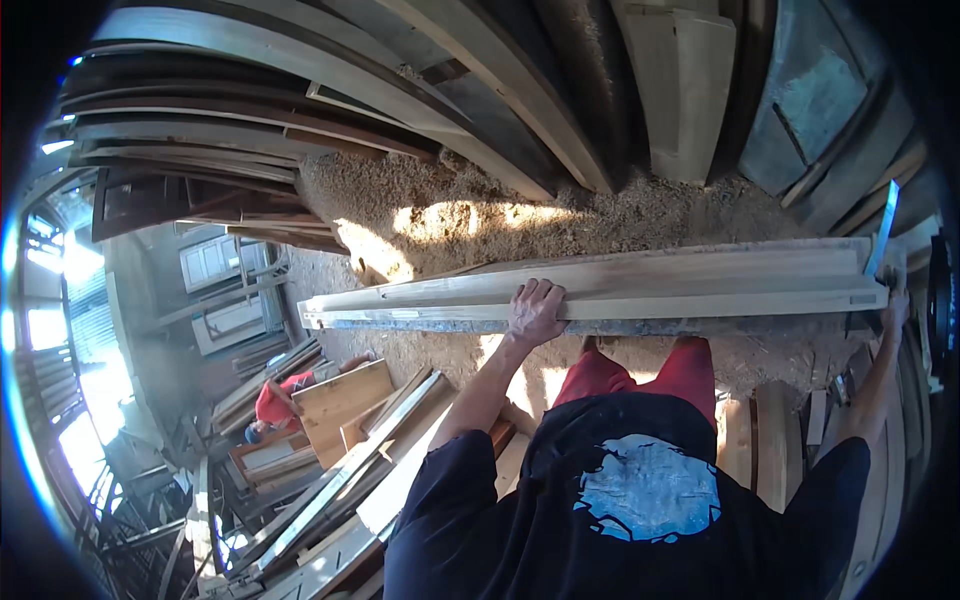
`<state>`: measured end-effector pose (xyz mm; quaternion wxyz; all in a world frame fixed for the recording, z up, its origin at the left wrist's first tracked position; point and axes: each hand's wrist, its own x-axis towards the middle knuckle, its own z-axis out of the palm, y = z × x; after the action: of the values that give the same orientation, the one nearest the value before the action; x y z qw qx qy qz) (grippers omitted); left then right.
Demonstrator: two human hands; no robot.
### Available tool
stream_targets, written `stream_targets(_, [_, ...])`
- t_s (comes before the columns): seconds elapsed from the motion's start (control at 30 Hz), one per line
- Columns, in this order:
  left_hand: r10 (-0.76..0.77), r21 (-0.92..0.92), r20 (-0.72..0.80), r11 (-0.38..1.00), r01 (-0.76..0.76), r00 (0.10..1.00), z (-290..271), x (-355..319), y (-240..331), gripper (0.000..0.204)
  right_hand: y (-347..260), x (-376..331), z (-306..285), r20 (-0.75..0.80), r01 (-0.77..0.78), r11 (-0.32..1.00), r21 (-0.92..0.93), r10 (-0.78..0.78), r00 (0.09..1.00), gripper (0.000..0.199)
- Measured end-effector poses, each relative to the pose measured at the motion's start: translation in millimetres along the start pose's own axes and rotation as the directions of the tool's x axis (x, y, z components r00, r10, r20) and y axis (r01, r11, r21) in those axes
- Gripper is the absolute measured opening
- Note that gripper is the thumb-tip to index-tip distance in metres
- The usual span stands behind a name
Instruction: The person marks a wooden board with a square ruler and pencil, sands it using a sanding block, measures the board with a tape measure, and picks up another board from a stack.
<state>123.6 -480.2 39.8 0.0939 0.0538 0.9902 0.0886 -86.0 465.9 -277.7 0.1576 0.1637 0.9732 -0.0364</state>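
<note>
Lying under left hand [538, 312]: beam [700, 288]

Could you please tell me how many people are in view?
2: the camera wearer in a dark shirt and red shorts, lower centre, at the long pale wooden beam; and a co-worker in a red top, lower left. Others may be hidden.

Readable texts, labels, numbers or signs: none. On black T-shirt [540, 475], worn by camera wearer: one large, roundish, pale grey-blue print [648, 490] with ragged dark edging, no letters discernible. On long pale timber [620, 285], front edge, near right end: one small, dark, rectangular mark [862, 298], too small to tell whether stamp, label or cut.
</note>
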Motion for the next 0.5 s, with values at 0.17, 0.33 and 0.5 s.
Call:
stream_targets(0.17, [-0.009,-0.024,0.003,1.0,0.009,1.0,-1,-2,-3,0.043,-7,-20,-6,-0.395,0.16,0.86,0.484,0.051,0.917,0.066])
stream_targets(0.33, [-0.001,-0.047,0.021,0.999,0.002,1.0,-5,-4,-7,0.048,-59,-140,-111,0.319,-0.319,-0.065,0.946,0.379,0.869,0.063])
stream_targets(0.5, [0.019,-0.111,0.072,0.994,-0.011,0.997,-4,-12,-14,0.063,-184,-294,-185,0.202,-0.234,-0.547,0.804,-0.119,0.972,0.069])
